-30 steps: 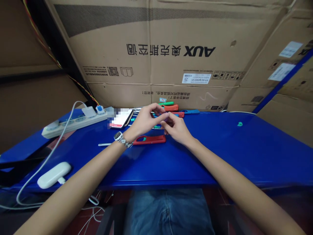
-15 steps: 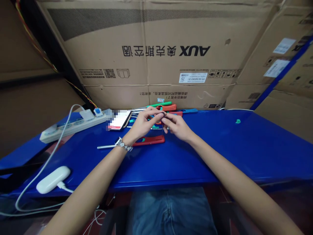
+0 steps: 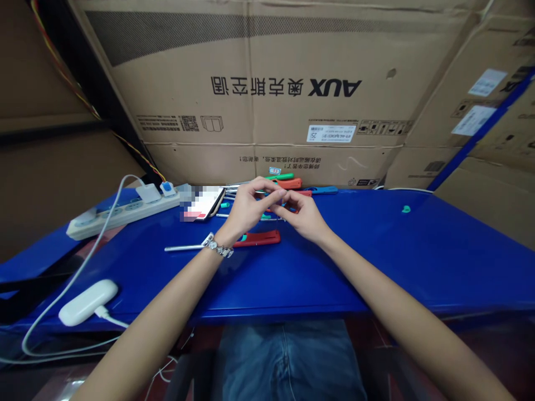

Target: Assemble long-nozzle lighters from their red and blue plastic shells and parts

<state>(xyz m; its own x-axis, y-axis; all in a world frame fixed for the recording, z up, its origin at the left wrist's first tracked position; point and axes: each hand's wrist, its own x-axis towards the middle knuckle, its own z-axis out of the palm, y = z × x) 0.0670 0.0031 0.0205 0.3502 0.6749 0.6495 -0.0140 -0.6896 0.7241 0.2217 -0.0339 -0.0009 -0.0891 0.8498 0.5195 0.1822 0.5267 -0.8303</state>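
My left hand (image 3: 246,210) and my right hand (image 3: 308,218) meet above the blue table (image 3: 334,273), fingertips pinched together. Whatever small piece they hold is hidden by the fingers. Below my left hand lies a red long-necked lighter (image 3: 259,238), its metal tube (image 3: 184,248) pointing left, partly covered by my wrist and watch (image 3: 221,249). Behind the hands more long-necked lighters lie in a pile, among them a green one (image 3: 285,176), a red one (image 3: 295,182) and a blue one (image 3: 325,190).
A phone (image 3: 212,201) and a small green piece (image 3: 224,205) lie left of the hands. Farther left are a power strip (image 3: 125,210) and a white cabled device (image 3: 88,302). Another green piece (image 3: 405,209) rests at right. Cardboard (image 3: 284,50) stands along the back.
My fingertips have drawn closer together, and the small dark piece seen between them is now hidden. My right fingers have curled in. The view has shifted slightly.
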